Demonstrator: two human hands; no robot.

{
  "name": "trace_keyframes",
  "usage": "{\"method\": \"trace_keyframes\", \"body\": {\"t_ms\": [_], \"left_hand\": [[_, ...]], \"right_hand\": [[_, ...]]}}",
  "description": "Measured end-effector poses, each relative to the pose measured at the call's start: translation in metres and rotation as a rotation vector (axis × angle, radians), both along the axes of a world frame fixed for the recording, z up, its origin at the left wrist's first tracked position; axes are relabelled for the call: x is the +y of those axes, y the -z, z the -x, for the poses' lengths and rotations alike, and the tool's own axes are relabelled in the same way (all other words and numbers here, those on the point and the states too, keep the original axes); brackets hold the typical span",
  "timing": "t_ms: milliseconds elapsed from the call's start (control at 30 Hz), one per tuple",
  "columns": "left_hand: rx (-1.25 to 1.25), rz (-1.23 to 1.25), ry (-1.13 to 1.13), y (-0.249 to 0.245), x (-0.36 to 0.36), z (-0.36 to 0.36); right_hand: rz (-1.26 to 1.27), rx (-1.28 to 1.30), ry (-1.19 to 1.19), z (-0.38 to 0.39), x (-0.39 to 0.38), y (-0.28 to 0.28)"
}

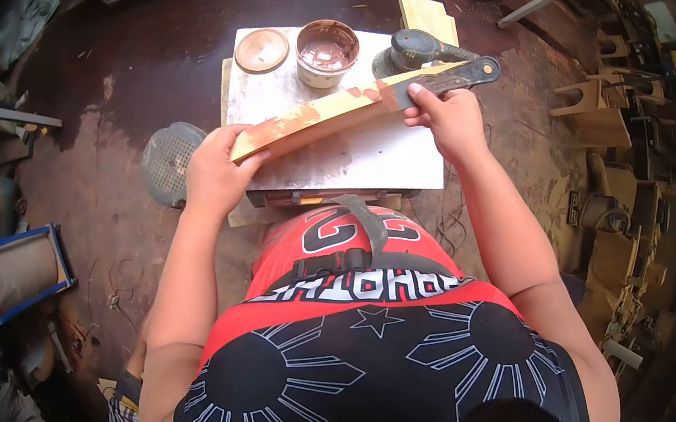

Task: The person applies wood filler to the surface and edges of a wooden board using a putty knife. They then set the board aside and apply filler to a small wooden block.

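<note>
A long, pale wooden piece (325, 113) with brown patches of filler lies across the view above a white board (381, 150). My left hand (217, 169) grips its left end, thumb on the near side. My right hand (451, 117) is closed on a putty knife (457, 78) with a black handle, its blade against the wood toward the right end. Behind the wood stands an open tub (327, 52) smeared with brown paste, with its round lid (261, 50) to the left. A dark sander (419, 48) rests at the board's back right.
A round perforated stool (173, 164) stands left of the board. Pale wood blocks (427, 18) lie at the back right. Farther left is a blue-framed object (20, 274). Wooden parts (598, 113) crowd the right side, and cables (460, 216) lie on the floor.
</note>
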State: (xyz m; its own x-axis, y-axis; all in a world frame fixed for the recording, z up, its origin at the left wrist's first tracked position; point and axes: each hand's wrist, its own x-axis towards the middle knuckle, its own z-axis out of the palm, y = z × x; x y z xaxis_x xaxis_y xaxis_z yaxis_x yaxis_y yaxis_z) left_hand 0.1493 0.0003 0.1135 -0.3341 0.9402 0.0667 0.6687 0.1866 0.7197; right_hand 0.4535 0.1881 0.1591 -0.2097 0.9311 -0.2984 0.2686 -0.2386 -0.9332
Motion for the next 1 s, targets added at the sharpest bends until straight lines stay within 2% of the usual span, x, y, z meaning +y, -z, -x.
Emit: {"method": "trace_keyframes", "body": {"t_ms": [67, 100, 167, 267, 400, 500, 600, 700, 733, 833, 967, 1000], "left_hand": [[0.007, 0.004, 0.025, 0.004, -0.002, 0.004], [0.014, 0.01, 0.04, 0.006, -0.003, 0.006], [-0.007, -0.015, 0.069, 0.007, -0.004, 0.008], [-0.005, -0.041, 0.105, 0.007, -0.002, 0.01], [0.005, -0.032, 0.127, 0.006, -0.002, 0.014], [0.023, -0.027, 0.15, 0.008, -0.002, 0.016], [0.038, -0.067, 0.172, 0.012, -0.001, 0.017], [0.037, -0.093, 0.163, 0.014, -0.002, 0.018], [0.034, -0.1, 0.152, 0.014, -0.002, 0.017], [0.019, -0.07, 0.144, 0.013, -0.002, 0.016], [0.032, -0.084, 0.15, 0.016, -0.002, 0.017], [0.037, -0.092, 0.155, 0.018, -0.002, 0.017]], "right_hand": [[0.011, 0.229, 0.225, -0.018, 0.017, -0.004], [0.001, 0.292, 0.263, -0.04, 0.036, 0.006], [-0.05, 0.174, 0.335, -0.066, 0.055, 0.017], [-0.069, -0.049, 0.376, -0.057, 0.054, 0.021], [-0.097, -0.115, 0.267, -0.021, 0.038, 0.018], [-0.124, -0.309, 0.121, 0.03, 0.001, 0.005], [-0.089, -0.307, -0.031, 0.056, -0.024, 0.0], [-0.089, -0.077, 0.155, 0.054, -0.021, -0.014], [-0.074, 0.019, 0.244, 0.03, 0.0, 0.001], [-0.133, -0.104, 0.346, -0.007, 0.029, 0.009], [-0.19, -0.216, 0.251, 0.016, 0.009, 0.008], [-0.163, -0.365, 0.174, 0.03, 0.0, 0.011]]}}
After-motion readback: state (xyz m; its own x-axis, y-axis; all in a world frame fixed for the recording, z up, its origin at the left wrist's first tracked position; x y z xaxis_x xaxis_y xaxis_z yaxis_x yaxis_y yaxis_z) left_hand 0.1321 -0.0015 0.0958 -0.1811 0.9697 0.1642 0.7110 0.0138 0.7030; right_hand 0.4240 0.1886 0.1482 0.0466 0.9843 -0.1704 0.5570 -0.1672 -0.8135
